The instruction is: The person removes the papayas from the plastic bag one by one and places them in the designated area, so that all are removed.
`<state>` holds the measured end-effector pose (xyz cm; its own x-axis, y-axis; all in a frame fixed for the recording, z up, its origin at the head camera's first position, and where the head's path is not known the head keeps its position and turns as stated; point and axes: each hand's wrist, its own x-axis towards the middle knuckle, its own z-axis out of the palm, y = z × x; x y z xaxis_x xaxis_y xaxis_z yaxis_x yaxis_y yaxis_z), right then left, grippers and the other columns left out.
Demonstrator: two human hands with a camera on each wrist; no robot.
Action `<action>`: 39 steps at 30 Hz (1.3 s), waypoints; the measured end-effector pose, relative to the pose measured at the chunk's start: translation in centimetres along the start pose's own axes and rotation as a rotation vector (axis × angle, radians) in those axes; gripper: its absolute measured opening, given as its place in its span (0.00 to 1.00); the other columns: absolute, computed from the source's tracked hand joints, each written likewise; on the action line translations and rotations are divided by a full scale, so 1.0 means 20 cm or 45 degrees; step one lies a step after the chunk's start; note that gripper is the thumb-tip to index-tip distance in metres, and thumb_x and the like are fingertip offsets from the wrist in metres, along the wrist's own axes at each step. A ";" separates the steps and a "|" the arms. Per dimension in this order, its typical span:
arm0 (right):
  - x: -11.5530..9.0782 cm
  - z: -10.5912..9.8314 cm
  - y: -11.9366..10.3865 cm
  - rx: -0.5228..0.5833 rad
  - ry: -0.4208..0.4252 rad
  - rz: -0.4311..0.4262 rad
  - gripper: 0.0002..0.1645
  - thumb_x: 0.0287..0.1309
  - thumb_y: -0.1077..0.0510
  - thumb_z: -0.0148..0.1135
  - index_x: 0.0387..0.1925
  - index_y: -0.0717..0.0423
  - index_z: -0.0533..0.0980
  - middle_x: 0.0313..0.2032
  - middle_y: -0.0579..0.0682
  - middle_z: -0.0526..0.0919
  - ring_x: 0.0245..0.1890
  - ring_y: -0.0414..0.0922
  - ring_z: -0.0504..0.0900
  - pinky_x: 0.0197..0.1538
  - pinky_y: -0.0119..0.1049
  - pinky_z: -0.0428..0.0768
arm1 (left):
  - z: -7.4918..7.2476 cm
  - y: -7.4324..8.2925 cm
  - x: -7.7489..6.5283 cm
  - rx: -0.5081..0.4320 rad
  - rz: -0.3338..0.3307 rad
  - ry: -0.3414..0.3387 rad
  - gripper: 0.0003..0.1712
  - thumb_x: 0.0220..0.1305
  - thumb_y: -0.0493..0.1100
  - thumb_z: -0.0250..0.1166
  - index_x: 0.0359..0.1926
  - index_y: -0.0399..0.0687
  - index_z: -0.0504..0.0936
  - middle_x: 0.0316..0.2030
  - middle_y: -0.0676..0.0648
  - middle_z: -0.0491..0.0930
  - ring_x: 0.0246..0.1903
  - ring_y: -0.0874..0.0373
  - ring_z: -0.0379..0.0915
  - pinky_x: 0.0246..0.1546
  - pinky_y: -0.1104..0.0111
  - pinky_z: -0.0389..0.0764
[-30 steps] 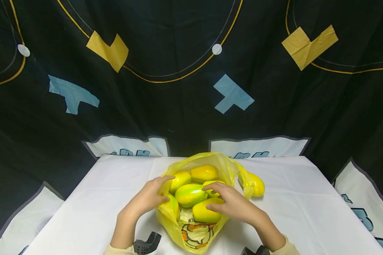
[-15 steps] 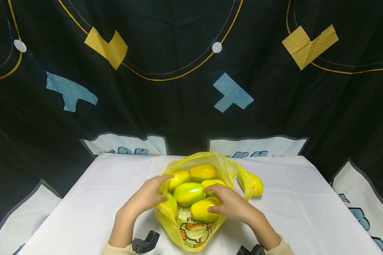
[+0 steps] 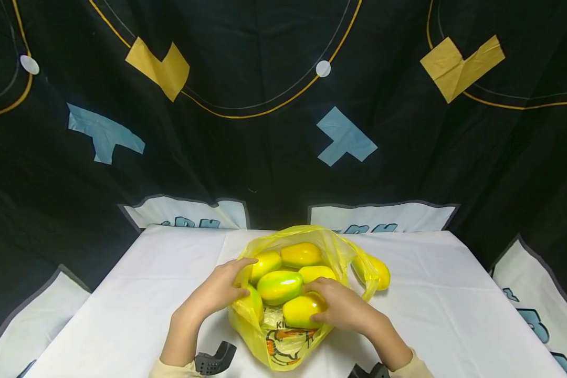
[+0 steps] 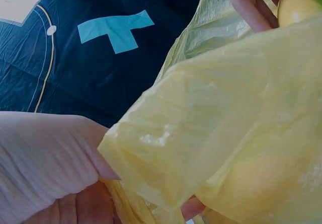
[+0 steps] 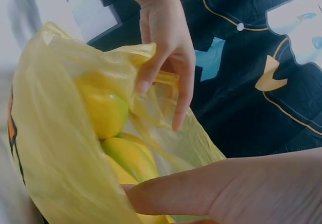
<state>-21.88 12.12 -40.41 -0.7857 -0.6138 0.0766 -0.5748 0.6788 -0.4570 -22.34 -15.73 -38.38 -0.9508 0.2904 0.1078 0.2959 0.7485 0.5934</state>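
- Your R hand (image 3: 342,307) has just dropped onto the front R mango (image 3: 297,311); thumb + fingers curl round its R end. Prob. held, not yet lifted.
- That mango lies inside the yellow plastic bag (image 3: 250,336).
- Your L hand (image 3: 222,289) pinches the bag's L rim, same as a sec ago.
- Vs. earlier: R fingers sit lower, so the middle R mango (image 3: 317,272) shows more; outside mango (image 3: 381,274) hasn't moved.

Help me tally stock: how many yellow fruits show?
7 fruits: six in the bag (far left, far middle, centre, right, near left, near right), one on the table right of it. Others may be hidden.
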 end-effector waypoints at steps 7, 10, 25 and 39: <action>0.00 0.02 0.00 -0.064 0.005 -0.075 0.30 0.41 0.62 0.72 0.52 0.56 0.77 0.49 0.48 0.78 0.51 0.46 0.74 0.56 0.42 0.73 | 0.00 0.01 0.00 -0.014 -0.004 -0.005 0.37 0.51 0.28 0.69 0.64 0.44 0.72 0.62 0.40 0.71 0.63 0.41 0.62 0.62 0.48 0.64; 0.00 0.03 0.00 -0.068 0.010 -0.087 0.30 0.41 0.62 0.73 0.52 0.56 0.77 0.48 0.47 0.78 0.51 0.46 0.74 0.56 0.42 0.73 | 0.00 0.02 0.00 -0.019 -0.015 -0.010 0.37 0.52 0.28 0.69 0.64 0.44 0.72 0.62 0.40 0.71 0.64 0.42 0.62 0.62 0.48 0.63; -0.02 -0.04 -0.06 0.142 0.035 -0.024 0.28 0.47 0.58 0.72 0.52 0.56 0.76 0.49 0.45 0.79 0.49 0.43 0.75 0.54 0.43 0.74 | -0.01 0.01 -0.01 -0.002 0.025 -0.014 0.36 0.52 0.28 0.69 0.64 0.44 0.72 0.62 0.39 0.71 0.63 0.40 0.63 0.62 0.47 0.64; -0.06 -0.13 -0.12 0.348 0.192 0.129 0.28 0.49 0.51 0.73 0.53 0.51 0.76 0.51 0.44 0.79 0.49 0.44 0.75 0.53 0.47 0.75 | -0.01 0.01 -0.01 -0.007 0.030 -0.005 0.36 0.51 0.28 0.69 0.63 0.44 0.72 0.61 0.38 0.71 0.63 0.40 0.63 0.62 0.47 0.63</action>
<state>-20.08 12.24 -37.05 -0.8725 -0.4682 0.1400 -0.4257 0.5873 -0.6884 -22.12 -15.69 -38.17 -0.9431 0.3108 0.1186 0.3181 0.7382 0.5948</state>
